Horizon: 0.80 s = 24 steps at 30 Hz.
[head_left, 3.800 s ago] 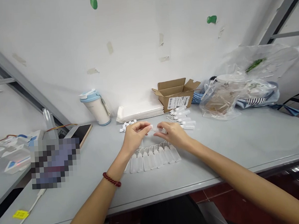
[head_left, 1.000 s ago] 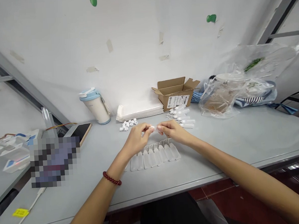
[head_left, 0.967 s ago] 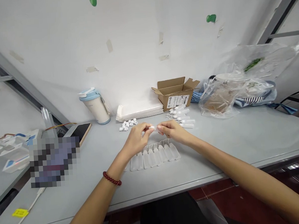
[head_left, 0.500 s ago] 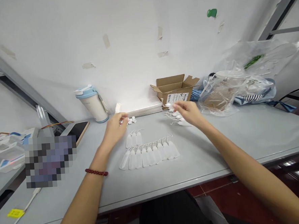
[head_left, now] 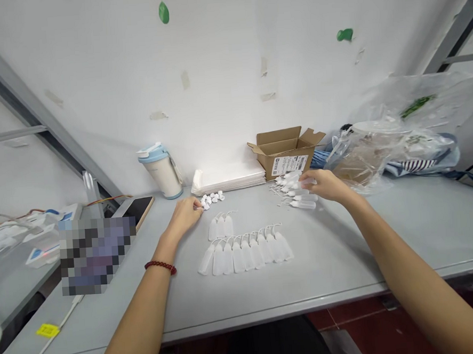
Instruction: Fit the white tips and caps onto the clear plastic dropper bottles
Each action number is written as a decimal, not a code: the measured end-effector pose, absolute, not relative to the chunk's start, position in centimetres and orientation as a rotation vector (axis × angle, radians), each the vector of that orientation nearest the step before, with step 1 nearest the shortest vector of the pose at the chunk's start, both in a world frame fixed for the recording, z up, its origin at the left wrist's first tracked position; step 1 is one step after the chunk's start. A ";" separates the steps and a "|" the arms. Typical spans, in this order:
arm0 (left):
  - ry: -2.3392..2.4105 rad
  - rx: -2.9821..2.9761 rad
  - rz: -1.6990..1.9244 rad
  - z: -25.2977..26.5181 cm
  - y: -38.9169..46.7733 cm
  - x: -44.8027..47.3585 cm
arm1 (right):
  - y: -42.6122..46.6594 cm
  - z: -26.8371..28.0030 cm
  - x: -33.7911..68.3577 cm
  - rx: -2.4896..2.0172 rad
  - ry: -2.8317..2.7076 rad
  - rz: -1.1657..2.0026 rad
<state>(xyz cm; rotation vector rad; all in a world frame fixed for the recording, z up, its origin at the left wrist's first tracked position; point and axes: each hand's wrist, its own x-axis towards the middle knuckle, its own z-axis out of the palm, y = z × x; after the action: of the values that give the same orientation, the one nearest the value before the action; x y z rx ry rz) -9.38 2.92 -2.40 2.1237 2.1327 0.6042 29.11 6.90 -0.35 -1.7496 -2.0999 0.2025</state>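
Observation:
My left hand (head_left: 185, 215) has its fingers pinched at the left edge of a small heap of white caps (head_left: 215, 197), with a white cap at its fingertips. My right hand (head_left: 323, 185) is closed over the right end of a loose pile of translucent squeeze bottles (head_left: 302, 198) with thin bent spouts, its fingertips on one bottle. Between my hands, a front row of several similar squeeze bottles (head_left: 247, 254) lies side by side, spouts pointing away from me. Behind that row's left end lie three more bottles (head_left: 221, 227).
An open cardboard box (head_left: 286, 160) stands behind the bottle pile, beside a stack of flat white sheets (head_left: 232, 180). A cream and blue tumbler (head_left: 162, 173) and a phone (head_left: 140, 209) are at the left. Clear plastic bags (head_left: 363, 156) lie at the right.
My left hand has lowered to the caps' left edge. My right hand has moved right and down onto the bottle pile. The camera view has shifted slightly.

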 end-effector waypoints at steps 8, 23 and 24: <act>2.098 2.137 0.533 -2.8 3.1 -9.6 | 7.4 -1.1 29.1 -1.718 -2.153 0.184; 2.069 2.123 0.620 -1.9 2.6 -9.4 | 8.3 -3.2 28.1 -1.594 -2.205 -0.025; 2.056 2.113 0.633 -1.7 2.5 -9.2 | 8.4 -3.3 28.1 -1.589 -2.209 -0.033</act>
<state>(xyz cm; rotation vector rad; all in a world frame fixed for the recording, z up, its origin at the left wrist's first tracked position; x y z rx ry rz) -9.20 2.47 -1.66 2.1126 2.0560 0.6333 28.07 8.37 -3.25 -1.5894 -2.2087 -0.0325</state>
